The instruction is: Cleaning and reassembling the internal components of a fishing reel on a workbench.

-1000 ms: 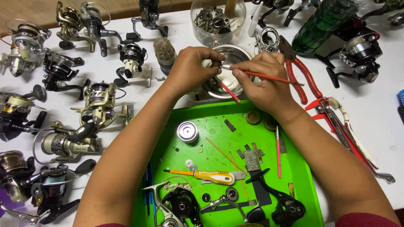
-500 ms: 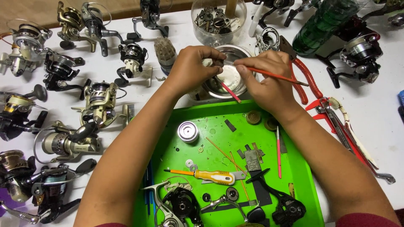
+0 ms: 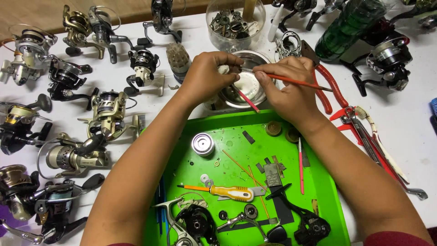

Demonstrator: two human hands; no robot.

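Note:
My left hand [image 3: 207, 75] pinches a small pale part over a round metal bowl [image 3: 248, 89] of white grease. My right hand [image 3: 289, 86] holds a thin red-handled brush [image 3: 300, 82], its tip touching that part. A second red stick [image 3: 246, 99] leans in the bowl. Below my hands lies a green tray [image 3: 232, 132] with a yellow-handled screwdriver [image 3: 227, 191], a silver spool [image 3: 202, 143], washers and a dismantled black fishing reel [image 3: 195, 223].
Several spinning reels [image 3: 104, 111] crowd the white table on the left and along the back. A clear jar of metal parts [image 3: 232, 25] stands behind the bowl. Red pliers [image 3: 330, 84], other red-handled tools [image 3: 368, 136] and a green bottle [image 3: 350, 25] are at right.
Both hands stay over the bowl. The brush tip has shifted slightly against the small part; nothing else moved.

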